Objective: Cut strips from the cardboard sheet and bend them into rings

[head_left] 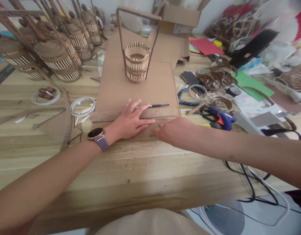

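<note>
Two bare hands meet at the near end of a flat brown cardboard sheet (111,88). We see the left hand (134,122) spread across a long brown cardboard strip (162,112); to its right, the right hand (170,130) curls, its grip hidden from us. We judge the step to be steadying the cardboard; the next move calls for firm, even pressure.

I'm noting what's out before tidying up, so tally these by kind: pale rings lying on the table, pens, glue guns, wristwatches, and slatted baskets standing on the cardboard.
Pale rings: 3
Pen: 1
Glue gun: 1
Wristwatch: 1
Slatted basket on the cardboard: 1
Total: 7
</note>
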A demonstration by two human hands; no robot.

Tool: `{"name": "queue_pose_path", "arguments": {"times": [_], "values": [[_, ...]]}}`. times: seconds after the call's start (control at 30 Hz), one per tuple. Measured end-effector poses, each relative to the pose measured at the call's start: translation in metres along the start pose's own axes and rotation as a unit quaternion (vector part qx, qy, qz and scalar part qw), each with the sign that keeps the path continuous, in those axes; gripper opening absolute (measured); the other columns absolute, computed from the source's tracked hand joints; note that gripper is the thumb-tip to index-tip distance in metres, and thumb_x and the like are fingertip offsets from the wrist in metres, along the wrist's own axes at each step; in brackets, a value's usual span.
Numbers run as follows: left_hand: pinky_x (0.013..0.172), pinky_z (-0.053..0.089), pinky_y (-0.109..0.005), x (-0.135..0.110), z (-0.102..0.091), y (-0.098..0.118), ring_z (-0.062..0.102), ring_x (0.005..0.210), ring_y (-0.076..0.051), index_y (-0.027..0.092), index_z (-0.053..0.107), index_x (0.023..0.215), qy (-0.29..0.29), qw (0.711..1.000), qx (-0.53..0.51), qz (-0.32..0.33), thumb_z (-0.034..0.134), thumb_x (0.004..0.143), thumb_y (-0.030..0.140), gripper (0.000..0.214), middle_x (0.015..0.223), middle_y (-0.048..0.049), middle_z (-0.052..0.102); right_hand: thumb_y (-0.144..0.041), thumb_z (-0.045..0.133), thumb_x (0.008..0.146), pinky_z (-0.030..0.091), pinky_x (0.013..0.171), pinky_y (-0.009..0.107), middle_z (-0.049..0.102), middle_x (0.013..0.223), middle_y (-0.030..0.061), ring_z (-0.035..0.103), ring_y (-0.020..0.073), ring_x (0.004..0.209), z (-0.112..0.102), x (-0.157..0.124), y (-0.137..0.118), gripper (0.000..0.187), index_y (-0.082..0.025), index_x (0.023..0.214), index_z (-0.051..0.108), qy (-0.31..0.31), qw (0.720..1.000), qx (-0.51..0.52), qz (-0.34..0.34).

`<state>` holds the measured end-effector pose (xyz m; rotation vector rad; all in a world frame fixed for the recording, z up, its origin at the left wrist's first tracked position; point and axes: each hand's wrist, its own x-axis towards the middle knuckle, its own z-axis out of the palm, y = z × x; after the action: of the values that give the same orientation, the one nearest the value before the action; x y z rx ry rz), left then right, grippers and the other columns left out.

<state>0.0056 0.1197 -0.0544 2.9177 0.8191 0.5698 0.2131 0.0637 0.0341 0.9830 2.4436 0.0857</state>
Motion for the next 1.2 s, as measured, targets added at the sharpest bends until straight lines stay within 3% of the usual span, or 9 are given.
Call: {"name": "queue_pose_path", "arguments": {"times": [0.33, 0.6, 0.83, 1.0, 1.2], "values": [[0.115, 0.016, -0.074, -0.001, 0.003, -0.001, 0.025, 0.144, -0.039, 0.039, 0.068, 0.126, 0.014, 1.0, -0.005, -0.002, 0.051, 0.102, 0.037, 0.03, 0.154, -0.0068, 0.038, 0.001, 0.052, 0.085, 0.022, 0.047, 0.028, 0.075, 0.076, 0.0052, 0.069, 0.0201, 0.064, 0.001, -0.025, 0.015, 0.047, -0.021, 0.126, 0.061, -0.073, 0.997, 0.008, 0.027], [0.115, 0.015, -0.073, -0.001, 0.003, -0.001, 0.023, 0.145, -0.038, 0.04, 0.068, 0.127, 0.019, 1.0, -0.006, 0.0, 0.051, 0.101, 0.037, 0.03, 0.154, -0.0051, 0.038, 0.002, 0.049, 0.086, 0.02, 0.046, 0.03, 0.073, 0.08, 0.0077, 0.069, 0.0214, 0.065, 0.0, -0.039, 0.023, 0.042, -0.019, 0.121, 0.06, -0.12, 0.992, 0.0, 0.033], [0.115, 0.016, -0.073, -0.001, 0.003, -0.002, 0.024, 0.144, -0.039, 0.038, 0.068, 0.128, 0.012, 1.0, 0.01, 0.005, 0.049, 0.102, 0.038, 0.032, 0.154, -0.0065, 0.037, -0.001, 0.049, 0.089, 0.016, 0.047, 0.032, 0.071, 0.078, 0.0073, 0.068, 0.0199, 0.063, 0.02, -0.053, 0.033, 0.043, -0.022, 0.125, 0.058, -0.088, 0.994, -0.019, 0.055], [0.115, 0.015, -0.074, -0.001, 0.003, -0.002, 0.023, 0.145, -0.039, 0.039, 0.067, 0.128, 0.007, 1.0, 0.005, 0.001, 0.051, 0.101, 0.035, 0.032, 0.155, -0.0058, 0.037, 0.003, 0.048, 0.086, 0.016, 0.046, 0.032, 0.073, 0.082, 0.0089, 0.066, 0.0186, 0.061, 0.028, -0.062, 0.042, 0.048, -0.021, 0.126, 0.058, -0.103, 0.993, -0.017, 0.06], [0.116, 0.013, -0.073, -0.002, 0.004, -0.002, 0.023, 0.145, -0.039, 0.042, 0.066, 0.128, 0.009, 1.0, -0.001, -0.006, 0.055, 0.1, 0.033, 0.032, 0.157, -0.0036, 0.035, -0.008, 0.05, 0.094, 0.015, 0.047, 0.032, 0.073, 0.083, 0.009, 0.062, 0.017, 0.057, 0.041, -0.074, 0.053, 0.034, -0.022, 0.123, 0.06, -0.096, 0.992, 0.0, 0.078]]}}
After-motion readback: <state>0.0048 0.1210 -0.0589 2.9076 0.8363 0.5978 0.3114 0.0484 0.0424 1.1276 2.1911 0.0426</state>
